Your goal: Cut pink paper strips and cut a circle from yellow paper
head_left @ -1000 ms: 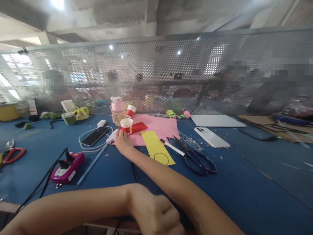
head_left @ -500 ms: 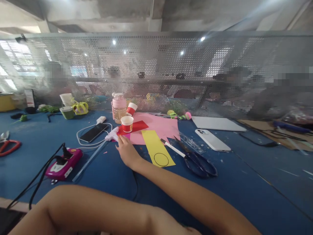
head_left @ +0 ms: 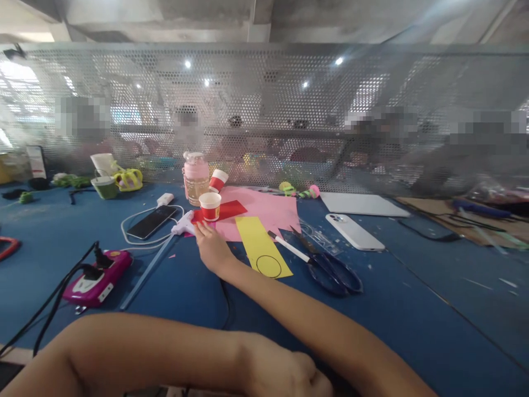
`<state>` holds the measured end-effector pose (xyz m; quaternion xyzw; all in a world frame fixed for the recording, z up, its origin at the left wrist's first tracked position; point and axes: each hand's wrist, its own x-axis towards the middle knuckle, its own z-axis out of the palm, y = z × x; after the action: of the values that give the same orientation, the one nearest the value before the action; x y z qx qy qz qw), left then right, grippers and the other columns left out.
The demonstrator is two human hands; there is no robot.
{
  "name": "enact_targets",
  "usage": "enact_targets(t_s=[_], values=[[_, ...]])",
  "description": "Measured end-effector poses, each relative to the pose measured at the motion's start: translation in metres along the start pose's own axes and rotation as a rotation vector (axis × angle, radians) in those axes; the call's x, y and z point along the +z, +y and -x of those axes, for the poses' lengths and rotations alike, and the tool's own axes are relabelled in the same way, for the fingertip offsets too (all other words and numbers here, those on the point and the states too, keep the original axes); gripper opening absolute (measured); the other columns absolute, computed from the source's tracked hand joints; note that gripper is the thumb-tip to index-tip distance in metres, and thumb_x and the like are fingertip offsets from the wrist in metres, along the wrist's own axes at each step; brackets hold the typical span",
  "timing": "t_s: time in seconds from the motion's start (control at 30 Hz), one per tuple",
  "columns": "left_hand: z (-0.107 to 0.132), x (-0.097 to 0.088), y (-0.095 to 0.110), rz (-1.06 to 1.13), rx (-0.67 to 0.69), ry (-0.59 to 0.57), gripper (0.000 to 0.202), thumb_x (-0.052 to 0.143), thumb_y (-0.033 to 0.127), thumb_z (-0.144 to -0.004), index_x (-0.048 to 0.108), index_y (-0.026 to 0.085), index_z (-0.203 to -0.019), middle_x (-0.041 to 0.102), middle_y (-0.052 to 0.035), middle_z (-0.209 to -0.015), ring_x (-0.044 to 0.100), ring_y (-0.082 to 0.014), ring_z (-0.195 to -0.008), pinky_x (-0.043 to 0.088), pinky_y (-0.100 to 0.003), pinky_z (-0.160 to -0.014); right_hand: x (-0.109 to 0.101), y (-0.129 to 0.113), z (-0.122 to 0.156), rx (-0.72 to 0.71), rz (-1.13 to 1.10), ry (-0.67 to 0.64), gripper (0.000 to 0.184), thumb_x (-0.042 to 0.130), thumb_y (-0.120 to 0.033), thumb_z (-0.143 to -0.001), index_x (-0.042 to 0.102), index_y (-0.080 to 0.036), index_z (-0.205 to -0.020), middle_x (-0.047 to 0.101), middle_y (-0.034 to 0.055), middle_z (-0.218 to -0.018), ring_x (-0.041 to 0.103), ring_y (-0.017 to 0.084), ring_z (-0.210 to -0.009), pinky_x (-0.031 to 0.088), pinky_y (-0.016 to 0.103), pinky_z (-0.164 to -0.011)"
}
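Observation:
My right hand (head_left: pixel 212 249) reaches to the middle of the blue table, its fingers closed over the near end of a white hot glue gun (head_left: pixel 182 223). A long clear glue stick (head_left: pixel 149 270) trails from the gun toward the lower left. Just beyond my fingers, a red and white paper cup (head_left: pixel 210 207) stands upright on a red paper strip (head_left: pixel 233 210). My left hand (head_left: pixel 285 365) is low in front of me, fingers curled; anything inside it is hidden. Right of my right hand lies a yellow paper strip (head_left: pixel 252 240) with a drawn circle, beside a white marker (head_left: pixel 289 246).
Dark blue scissors (head_left: pixel 330 267), a white phone (head_left: pixel 354 231) and a white flat panel (head_left: pixel 363 204) lie to the right. Pink paper (head_left: pixel 273 207), a pink bottle (head_left: pixel 196 179) and a tipped cup (head_left: pixel 218 180) are behind. A magenta power strip (head_left: pixel 98 280) and black phone (head_left: pixel 152 221) lie left.
My left hand has risen a little, so its curled fingers now show. The right hand's fingers have shifted slightly over the glue gun. The whole view has moved slightly.

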<state>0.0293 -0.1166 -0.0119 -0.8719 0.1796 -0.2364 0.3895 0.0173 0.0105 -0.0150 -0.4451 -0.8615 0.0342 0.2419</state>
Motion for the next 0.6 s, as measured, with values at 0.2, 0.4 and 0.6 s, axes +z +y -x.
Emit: enact_targets(t_s=[0.2,0.4,0.6], values=[[0.003,-0.016,-0.029,-0.336,0.038,-0.012,0.031,0.029,0.035,-0.076,0.015,0.019,-0.054,0.014,0.0036,-0.052,0.018,-0.0120,-0.041,0.018,-0.025,-0.037,-0.026,-0.001,0.029,-0.100,0.101,0.120,0.040,0.038,-0.017,-0.082,0.052,0.001,-0.115,0.050,0.0186,-0.124,0.039,0.024,-0.120,0.030,0.035,-0.103],[0.021,0.001,-0.059,0.077,-0.417,0.206,0.030,0.037,0.021,-0.076,0.035,0.020,-0.046,0.029,0.0029,-0.048,0.028,-0.0096,-0.039,0.023,-0.024,-0.035,-0.075,0.048,0.071,-0.008,0.185,0.236,0.034,0.035,-0.013,-0.080,0.055,-0.007,-0.106,0.059,0.0167,-0.104,0.048,0.027,-0.101,0.038,0.039,-0.092],[0.063,0.030,-0.072,0.172,-1.202,-0.081,0.015,0.031,0.019,-0.083,0.046,0.016,-0.082,0.053,-0.0073,-0.079,0.052,-0.0176,-0.073,0.047,-0.031,-0.062,-0.085,0.114,0.104,0.249,0.350,0.281,0.028,0.050,-0.026,-0.072,0.053,-0.008,-0.093,0.056,0.0174,-0.089,0.049,0.029,-0.087,0.042,0.041,-0.077]])
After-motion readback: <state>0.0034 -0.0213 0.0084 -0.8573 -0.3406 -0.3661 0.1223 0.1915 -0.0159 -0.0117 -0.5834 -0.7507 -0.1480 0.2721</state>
